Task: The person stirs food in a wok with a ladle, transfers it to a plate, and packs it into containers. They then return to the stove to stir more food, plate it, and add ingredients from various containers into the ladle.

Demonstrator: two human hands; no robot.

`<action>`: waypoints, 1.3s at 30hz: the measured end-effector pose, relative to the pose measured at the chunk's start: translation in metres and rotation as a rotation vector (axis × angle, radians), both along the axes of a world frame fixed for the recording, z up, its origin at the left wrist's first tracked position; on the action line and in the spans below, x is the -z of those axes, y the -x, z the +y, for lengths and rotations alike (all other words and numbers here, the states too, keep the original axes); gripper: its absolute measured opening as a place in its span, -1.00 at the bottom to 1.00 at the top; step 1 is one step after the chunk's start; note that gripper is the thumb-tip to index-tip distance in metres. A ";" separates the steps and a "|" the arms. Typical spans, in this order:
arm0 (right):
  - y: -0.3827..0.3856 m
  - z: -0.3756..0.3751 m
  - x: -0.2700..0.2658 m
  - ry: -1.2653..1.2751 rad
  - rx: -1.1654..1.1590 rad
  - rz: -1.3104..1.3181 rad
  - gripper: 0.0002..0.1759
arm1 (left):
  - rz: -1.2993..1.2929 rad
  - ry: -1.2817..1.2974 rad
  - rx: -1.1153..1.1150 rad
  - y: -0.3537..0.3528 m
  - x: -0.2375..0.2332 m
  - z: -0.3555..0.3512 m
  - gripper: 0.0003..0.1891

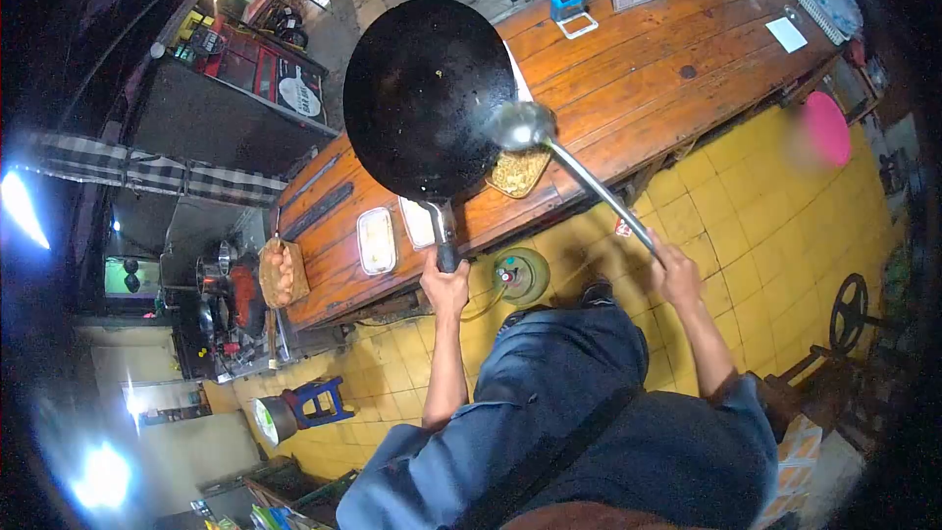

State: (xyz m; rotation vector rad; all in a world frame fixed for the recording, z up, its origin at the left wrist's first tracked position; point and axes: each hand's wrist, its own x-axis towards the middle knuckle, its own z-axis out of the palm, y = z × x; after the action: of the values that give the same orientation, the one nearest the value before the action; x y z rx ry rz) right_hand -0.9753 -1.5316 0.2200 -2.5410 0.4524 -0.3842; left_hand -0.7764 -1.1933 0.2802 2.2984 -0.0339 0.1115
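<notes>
Gripping hard, the bare left hand (446,285) had its fingers wrapped round the stubby black handle (446,253) of a broad, round, black metal wok (427,98), and the right hand (677,275) was closed about the far end of a long, silvery steel ladle (523,126). From where I stood, the wok hung tilted above the plank-topped, orange-brown wooden table (638,59), its dark inside bare but for a few specks; whether its underside met the boards I couldn't tell. All that breadth was carried by one wrist, so a tired or slippery hold seemed the likeliest trouble: the pan might roll about its handle and come down on the nearer of two white rectangular trays (407,221), which sat partly behind that handle. The ladle's bowl overlapped the wok's right rim, just by some golden-brown food (518,177) on the table. Held so far back, it could swing wide with a small turn of the hand, knock the rim or scatter that food. The other white tray (361,243) lay a little clearer. Below, on the yellow tiled floor (706,206), a squat green gas cylinder (520,278) stood near the person's feet, where a careless backward step could catch it.
</notes>
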 end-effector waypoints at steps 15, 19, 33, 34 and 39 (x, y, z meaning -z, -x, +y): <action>0.024 0.029 -0.007 -0.209 0.080 -0.099 -0.46 | 0.001 0.075 -0.018 0.003 -0.024 0.004 -0.69; 0.017 0.059 -0.001 -0.635 0.114 -0.033 -0.50 | 0.031 0.072 -0.026 -0.001 -0.033 0.022 -0.69; -0.008 0.220 -0.040 -1.057 0.270 0.020 -0.76 | 0.126 0.562 -0.108 0.089 0.003 0.272 -0.73; -0.011 0.234 -0.048 -1.107 0.333 -0.005 -0.78 | 0.075 0.493 -0.120 0.098 0.003 0.295 -0.74; -0.062 0.233 -0.007 -1.599 0.380 -0.191 -0.92 | 0.074 0.585 -0.276 0.140 -0.010 0.383 -0.77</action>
State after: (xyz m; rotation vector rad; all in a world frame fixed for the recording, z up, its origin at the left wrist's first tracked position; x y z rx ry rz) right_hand -0.9133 -1.2988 0.2268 -0.8644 0.7425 -0.2151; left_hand -0.9164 -0.8098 0.2904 1.7086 0.3152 0.1548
